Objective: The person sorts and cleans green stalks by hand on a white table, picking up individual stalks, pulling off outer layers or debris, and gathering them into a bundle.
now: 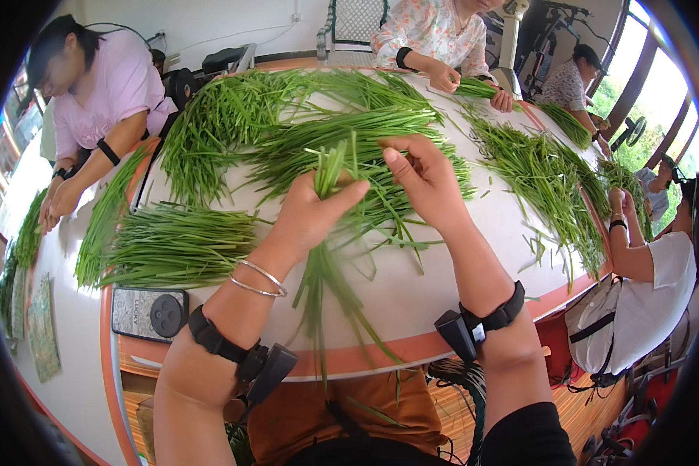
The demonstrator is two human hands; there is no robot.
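Note:
My left hand grips a loose bunch of green garlic chives above the table. Their cut ends stick up past my thumb, and the blurred leaves hang below toward the table's front edge. Just to the right, my right hand is raised with its fingers loosely curled; I see nothing between thumb and forefinger. Beneath and behind both hands lies a large pile of chives. A neat stack of chives rests to the left of my left wrist.
More chives cover the far left, and a scattered heap lies at right. A phone bearing writing sits at the front left edge of the white table. Several people work around it; one across holds a small bunch.

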